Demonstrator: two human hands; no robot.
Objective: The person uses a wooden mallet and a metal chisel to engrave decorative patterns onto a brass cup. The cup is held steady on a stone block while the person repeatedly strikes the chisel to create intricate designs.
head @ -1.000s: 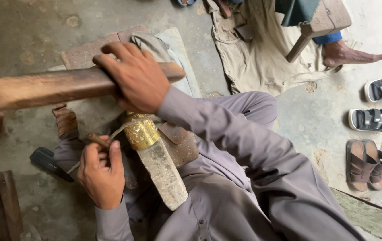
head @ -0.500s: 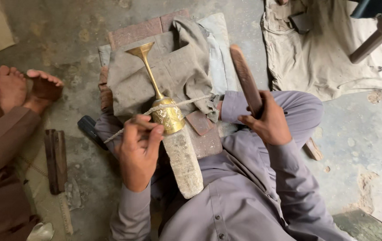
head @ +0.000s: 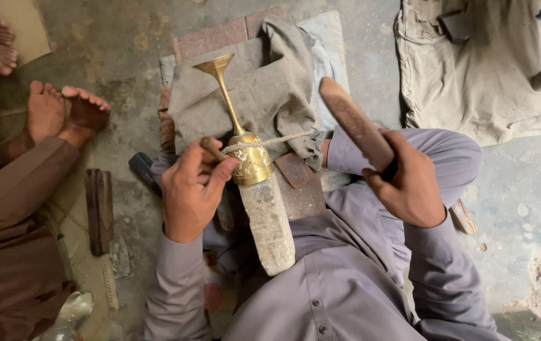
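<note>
Brass goblet (head: pixel 245 148) lies on its side across the person's lap, cup end slid onto a grey stone-like block (head: pixel 269 221) and tied down with cord (head: pixel 276 139), stem and foot pointing away over a grey cloth (head: pixel 264 82). Left hand (head: pixel 189 189) is closed around a small punch (head: pixel 212 149), tip set against the cup. Right hand (head: pixel 406 183) grips a wooden mallet (head: pixel 355 123), raised clear of the punch, no contact. Cup band already shows embossed pattern, so chasing looks well underway; how much remains I cannot tell, far side hidden. Stem looks plain. Another person's bare feet (head: pixel 65 110) at left, on the floor.
</note>
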